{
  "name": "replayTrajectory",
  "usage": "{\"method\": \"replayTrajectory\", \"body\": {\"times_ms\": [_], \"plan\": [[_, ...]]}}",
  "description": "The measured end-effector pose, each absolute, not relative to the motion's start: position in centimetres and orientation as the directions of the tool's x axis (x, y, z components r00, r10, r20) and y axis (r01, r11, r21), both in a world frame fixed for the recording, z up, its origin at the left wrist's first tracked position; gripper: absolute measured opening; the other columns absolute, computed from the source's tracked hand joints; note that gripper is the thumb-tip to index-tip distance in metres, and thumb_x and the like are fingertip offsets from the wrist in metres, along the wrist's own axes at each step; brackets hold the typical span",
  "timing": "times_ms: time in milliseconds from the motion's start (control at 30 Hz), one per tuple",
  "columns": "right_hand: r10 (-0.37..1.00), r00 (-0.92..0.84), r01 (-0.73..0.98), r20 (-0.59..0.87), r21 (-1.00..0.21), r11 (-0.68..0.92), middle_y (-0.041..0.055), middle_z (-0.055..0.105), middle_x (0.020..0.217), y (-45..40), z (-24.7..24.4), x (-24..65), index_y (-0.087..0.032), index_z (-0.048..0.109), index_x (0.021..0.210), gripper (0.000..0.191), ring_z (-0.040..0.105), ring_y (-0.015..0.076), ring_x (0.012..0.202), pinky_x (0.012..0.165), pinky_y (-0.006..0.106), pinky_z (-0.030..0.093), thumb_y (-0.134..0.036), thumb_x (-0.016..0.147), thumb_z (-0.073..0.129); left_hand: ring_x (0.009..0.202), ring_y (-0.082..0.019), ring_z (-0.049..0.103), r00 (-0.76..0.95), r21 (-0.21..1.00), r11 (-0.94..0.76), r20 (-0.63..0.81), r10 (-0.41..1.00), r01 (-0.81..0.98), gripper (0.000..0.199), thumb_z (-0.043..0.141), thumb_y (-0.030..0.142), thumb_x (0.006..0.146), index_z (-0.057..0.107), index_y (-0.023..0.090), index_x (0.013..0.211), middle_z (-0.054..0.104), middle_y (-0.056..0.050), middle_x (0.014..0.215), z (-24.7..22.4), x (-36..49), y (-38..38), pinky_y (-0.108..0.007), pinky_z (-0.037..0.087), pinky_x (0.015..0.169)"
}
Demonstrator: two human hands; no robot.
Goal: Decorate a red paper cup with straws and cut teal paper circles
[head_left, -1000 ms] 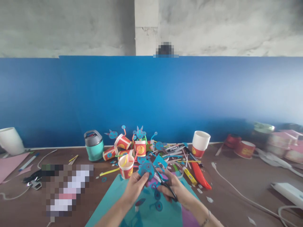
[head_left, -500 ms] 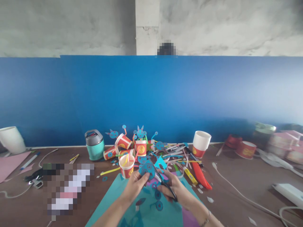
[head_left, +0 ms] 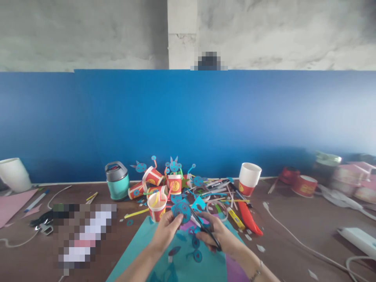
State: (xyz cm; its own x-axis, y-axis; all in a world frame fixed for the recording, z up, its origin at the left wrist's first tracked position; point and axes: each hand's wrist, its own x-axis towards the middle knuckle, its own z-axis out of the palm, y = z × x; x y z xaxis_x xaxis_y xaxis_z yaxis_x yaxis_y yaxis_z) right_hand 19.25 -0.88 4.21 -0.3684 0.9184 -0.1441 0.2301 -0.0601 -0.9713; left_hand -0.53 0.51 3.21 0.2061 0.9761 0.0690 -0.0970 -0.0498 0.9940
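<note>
My left hand (head_left: pixel 168 229) pinches a round blue paper cutout (head_left: pixel 181 212) with a drawn face between thumb and fingers. In my right hand (head_left: pixel 217 234) is a pair of black-handled scissors (head_left: pixel 207 231), its blades pointing up and left beside the cutout's right edge. Whether the blades touch the paper I cannot tell. Below both hands lies a teal paper sheet (head_left: pixel 141 250) with small blue round cutouts (head_left: pixel 197 256) on it. Just beyond my left hand stands a red and white paper cup (head_left: pixel 157 207) with straws in it.
Decorated paper cups (head_left: pixel 175 184) and a heap of markers and straws (head_left: pixel 217 190) lie behind the hands. A teal thermos (head_left: pixel 118 184) stands left, stacked cups (head_left: pixel 249 178) right. Near the scissors are a yellow utility knife (head_left: pixel 236 218) and a red object (head_left: pixel 249 219). A blue partition (head_left: pixel 188 117) closes the back.
The blue cutout has shifted slightly left and down, with a little more gap to the scissor blades. My right hand stays nearly in place.
</note>
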Motion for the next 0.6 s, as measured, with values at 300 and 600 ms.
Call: {"method": "replayTrajectory", "body": {"times_ms": [300,600], "plan": [[0.916,-0.376,0.244,-0.137,-0.969,-0.045,-0.0128,0.048,0.038,-0.78,3.98,19.29,-0.010,0.044,0.134,0.071,0.038,0.0080,0.032,0.035,0.017,0.028,-0.037,0.072,0.066,0.058,-0.011,0.040,0.186,0.992,-0.038,0.060,0.981,-0.121,0.049,0.068,0.066,0.069,0.054,0.019,0.065,0.045,0.004,0.060,3.13,-0.62,0.47,-0.023,0.032,0.056],[0.913,-0.377,0.269,-0.157,-0.962,-0.054,-0.0128,0.049,0.037,-0.68,4.19,19.34,-0.009,0.042,0.137,0.074,0.039,0.0087,0.031,0.034,0.017,0.029,-0.035,0.072,0.066,0.054,-0.009,0.040,0.134,0.986,-0.079,0.099,0.986,-0.146,0.049,0.067,0.065,0.072,0.057,0.017,0.068,0.048,0.004,0.058,2.59,-0.72,0.63,-0.022,0.030,0.052]]}}
